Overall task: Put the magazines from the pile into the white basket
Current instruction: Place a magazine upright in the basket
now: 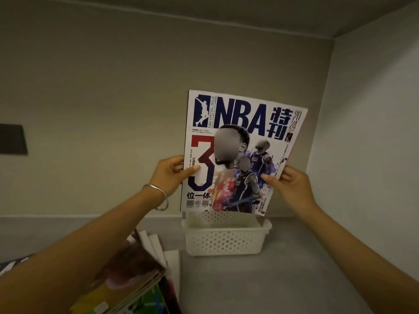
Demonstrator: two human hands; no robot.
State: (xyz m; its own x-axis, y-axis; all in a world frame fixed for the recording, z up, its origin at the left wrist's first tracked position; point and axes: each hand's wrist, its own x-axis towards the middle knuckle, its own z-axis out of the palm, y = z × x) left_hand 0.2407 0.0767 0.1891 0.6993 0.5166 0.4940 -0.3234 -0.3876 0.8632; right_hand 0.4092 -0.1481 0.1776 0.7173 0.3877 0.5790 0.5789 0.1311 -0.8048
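An NBA magazine (240, 123) with a white cover and a big "3" is held upright, its cover facing me, just above the white perforated basket (224, 242). My left hand (170, 173) pinches its left edge, thumb on the cover. My right hand (290, 186) pinches its right edge the same way. The magazine's lower edge hangs over the back part of the basket and hides the back rim. The pile of magazines (127, 275) lies at the lower left, partly under my left forearm.
The basket stands on a grey surface (294, 279) in a corner, with a beige wall behind and a pale wall (374, 132) to the right. A dark plate (12, 139) is fixed to the wall at far left.
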